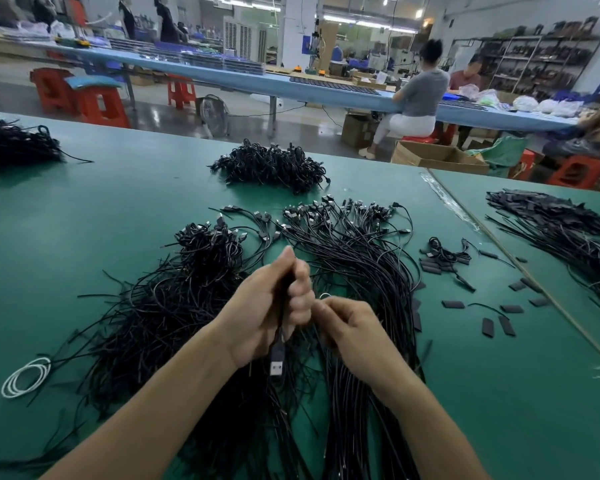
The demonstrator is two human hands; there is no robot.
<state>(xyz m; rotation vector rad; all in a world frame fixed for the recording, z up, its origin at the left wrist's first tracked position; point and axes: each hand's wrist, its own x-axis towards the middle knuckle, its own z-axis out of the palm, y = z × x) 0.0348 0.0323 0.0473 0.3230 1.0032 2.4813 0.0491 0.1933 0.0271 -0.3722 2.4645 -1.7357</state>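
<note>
**Left hand holds one cable, right hand pinches at its thin end**

Your left hand (pixel 257 317) is clenched round a single black cable (pixel 280 336). The cable runs down through the fist, and its plug (pixel 277 363) hangs free just below your palm. Your right hand (pixel 350 330) sits just beside the left, fingers curled, thumb and forefinger pinching what looks like the cable's thin end. The exact spot is too small to tell.

The cable likely handles light, thin and floppy, and only the plug is stiff. It droops wherever you don't support it and probably snags on its neighbours. Grip it on the plug or just behind it, and use a fingertip pinch for the wire end.

Straight loose cables (pixel 357 271) fan out under and beyond both hands. A tangled heap (pixel 174 306) lies to the left of your left hand. Short black sleeves (pixel 454 304) are scattered to the right of your right hand, and a white wire coil (pixel 25 377) lies far left. All of it sits on the green table (pixel 84 237).
</note>
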